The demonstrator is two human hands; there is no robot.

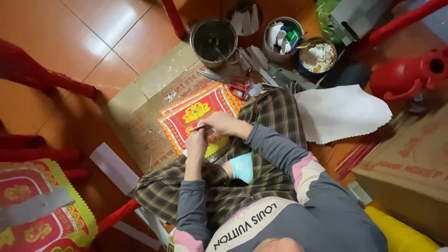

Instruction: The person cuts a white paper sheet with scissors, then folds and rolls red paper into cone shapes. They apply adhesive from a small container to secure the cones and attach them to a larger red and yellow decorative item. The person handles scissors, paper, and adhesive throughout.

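My left hand [196, 145] and my right hand [223, 123] meet over my lap, fingers closed together on a small thin stick-like piece [198, 127]. What exactly it is cannot be told. Just beyond the hands, a stack of red and yellow patterned paper sheets [193, 112] lies on flattened cardboard [140, 121]. I sit cross-legged in plaid trousers with a light blue sock showing.
Red-handled scissors [239, 87] lie past the sheets. Several tins hold scraps, the nearest a metal tin [213, 41]. A white paper sheet [340, 113], thin sticks [361, 151] and a cardboard box [410, 172] lie right. Red stool legs [51, 79] and another patterned sheet [42, 210] are left.
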